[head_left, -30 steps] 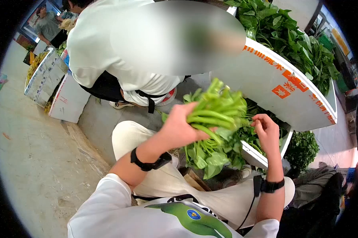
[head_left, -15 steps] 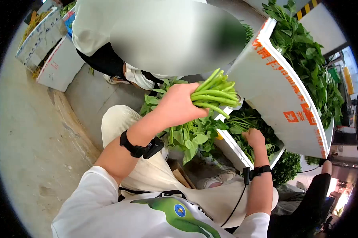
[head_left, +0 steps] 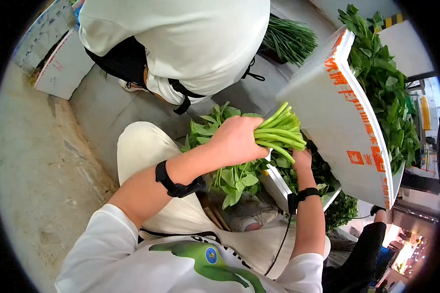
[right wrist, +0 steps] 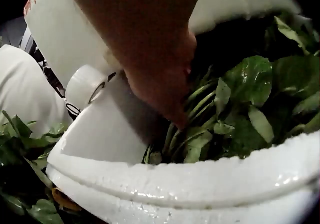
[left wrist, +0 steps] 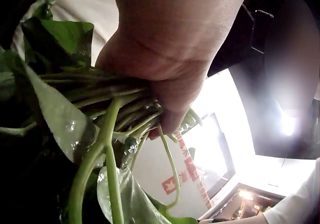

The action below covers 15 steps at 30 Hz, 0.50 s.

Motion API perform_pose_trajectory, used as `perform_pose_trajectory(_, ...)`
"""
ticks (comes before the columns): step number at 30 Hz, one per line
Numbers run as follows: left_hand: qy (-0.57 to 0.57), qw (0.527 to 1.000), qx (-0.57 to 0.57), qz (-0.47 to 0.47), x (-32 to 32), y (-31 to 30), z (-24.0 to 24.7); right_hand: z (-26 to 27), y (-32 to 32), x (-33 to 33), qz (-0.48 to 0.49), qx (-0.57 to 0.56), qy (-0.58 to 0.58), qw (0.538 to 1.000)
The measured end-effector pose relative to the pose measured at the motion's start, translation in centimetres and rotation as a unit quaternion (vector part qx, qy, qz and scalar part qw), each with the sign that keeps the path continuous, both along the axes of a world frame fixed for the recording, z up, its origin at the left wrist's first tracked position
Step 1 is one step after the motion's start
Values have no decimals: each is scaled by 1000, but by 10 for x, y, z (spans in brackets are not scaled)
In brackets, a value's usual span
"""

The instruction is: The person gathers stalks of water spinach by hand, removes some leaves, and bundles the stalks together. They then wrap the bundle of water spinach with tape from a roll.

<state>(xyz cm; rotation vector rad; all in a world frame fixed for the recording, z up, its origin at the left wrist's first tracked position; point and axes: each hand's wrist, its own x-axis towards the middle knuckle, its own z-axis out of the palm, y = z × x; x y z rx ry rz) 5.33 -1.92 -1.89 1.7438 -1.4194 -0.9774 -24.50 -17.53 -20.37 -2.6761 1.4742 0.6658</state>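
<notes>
Head view: printed white box [head_left: 322, 93] beyond the right hand [head_left: 303, 160], bearing leafy greens [head_left: 376, 73]; lower white box [head_left: 277, 189] around that same hand, with fingers [right wrist: 176, 115] down against leafy stems [right wrist: 202, 104] inside, grip impossible to tell; green bunch [head_left: 281, 136] clamped in the left hand [head_left: 233, 140], stem ends [head_left: 292, 122] toward the right hand, leaves [head_left: 237, 181] hanging below.

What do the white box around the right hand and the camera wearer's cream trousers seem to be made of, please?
The white box looks like rigid foam, probably polystyrene, with a wet shine: it is thick-walled and uneven-edged. The cream trousers look like matt ribbed cloth, perhaps corduroy, judging by their fine parallel lines.
</notes>
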Motion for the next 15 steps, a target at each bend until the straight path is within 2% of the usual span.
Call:
perform_pose_trajectory(3,-6,1000,-15,0,-1,-3,-2,5,0,-9,-13,14,-19,1000)
perform_pose_trajectory(6,3,1000,-11,7,-4,-5,-4,32,2,-17,-11,-37,-122,992)
perform_pose_trajectory(11,33,999,-18,5,-9,-5,12,90,20,-37,-98,-53,-253,961)
perform_pose_trajectory(15,58,998,-30,1,-16,-5,12,100,40,-65,-124,-83,-333,931)
